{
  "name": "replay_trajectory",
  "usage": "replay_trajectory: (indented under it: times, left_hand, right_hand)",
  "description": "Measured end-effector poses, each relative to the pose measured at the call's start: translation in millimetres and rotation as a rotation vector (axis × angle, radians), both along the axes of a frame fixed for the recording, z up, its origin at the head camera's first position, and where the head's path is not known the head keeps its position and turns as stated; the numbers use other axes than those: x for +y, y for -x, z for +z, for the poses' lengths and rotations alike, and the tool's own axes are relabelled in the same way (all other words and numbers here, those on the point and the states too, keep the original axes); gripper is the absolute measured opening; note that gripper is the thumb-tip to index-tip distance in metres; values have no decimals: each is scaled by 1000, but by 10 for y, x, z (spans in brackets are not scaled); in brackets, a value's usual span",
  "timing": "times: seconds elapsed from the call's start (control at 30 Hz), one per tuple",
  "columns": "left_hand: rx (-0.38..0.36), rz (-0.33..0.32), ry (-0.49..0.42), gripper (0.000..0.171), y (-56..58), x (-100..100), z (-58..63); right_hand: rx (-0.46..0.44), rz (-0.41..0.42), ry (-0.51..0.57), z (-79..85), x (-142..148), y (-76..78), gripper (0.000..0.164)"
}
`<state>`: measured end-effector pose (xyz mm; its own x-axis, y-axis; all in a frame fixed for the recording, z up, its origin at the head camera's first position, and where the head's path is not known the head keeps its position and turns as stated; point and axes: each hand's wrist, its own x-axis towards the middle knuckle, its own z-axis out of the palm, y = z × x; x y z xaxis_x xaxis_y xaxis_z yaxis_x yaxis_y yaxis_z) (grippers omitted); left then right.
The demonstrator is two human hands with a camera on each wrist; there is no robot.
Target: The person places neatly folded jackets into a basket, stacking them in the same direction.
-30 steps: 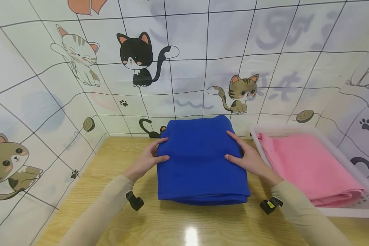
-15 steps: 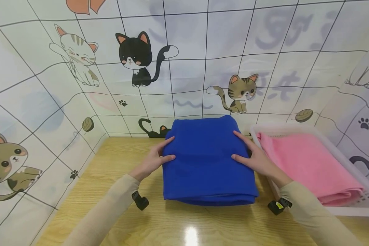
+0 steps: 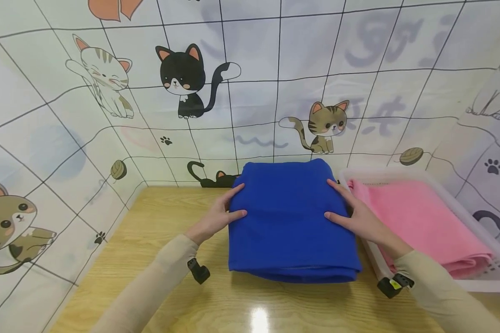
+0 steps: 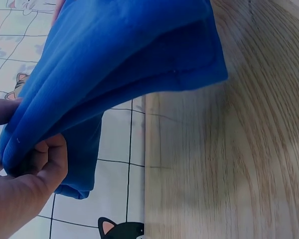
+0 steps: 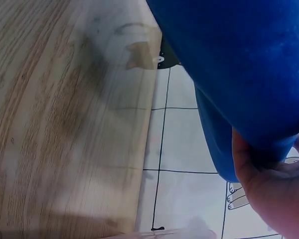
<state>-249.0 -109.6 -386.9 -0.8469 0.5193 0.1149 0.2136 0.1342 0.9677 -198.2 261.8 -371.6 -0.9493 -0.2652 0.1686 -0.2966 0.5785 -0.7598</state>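
A folded blue cloth (image 3: 293,222) is held up between my two hands in the head view, a little above the wooden table. My left hand (image 3: 214,219) grips its left side, thumb on top; in the left wrist view the curled fingers (image 4: 55,157) reach under the fold. On the opposite side my right hand (image 3: 360,224) grips the cloth the same way, its thumb on top and other fingers partly hidden beneath. The right wrist view shows the blue cloth (image 5: 249,64) hanging clear of the tabletop, pinched at its edge.
To the right stands a white plastic basket (image 3: 483,286) with a folded pink cloth (image 3: 425,222) in it. The right forearm passes in front of the basket's near left corner. A cat-patterned wall covering (image 3: 258,101) rises behind the wooden table (image 3: 166,212).
Both hands have carried the blue cloth steadily to the right, toward the basket. Their grip looks the same. The basket and pink cloth have stayed put.
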Motion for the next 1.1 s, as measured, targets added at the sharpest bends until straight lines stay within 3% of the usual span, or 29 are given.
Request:
replay_trajectory:
  times: [0.63,0.87,1.1]
  left_hand:
    - [-22,10,2,73,39,127,89]
    - [-7,11,16,71,13,210,149]
    - [-8,-29,-28,70,11,299,184]
  right_hand:
    - [17,59,-71,282,124,44,82]
    - [-10,81,-68,385,188,-34,82]
    - [5,78,-84,370,273,-94,81]
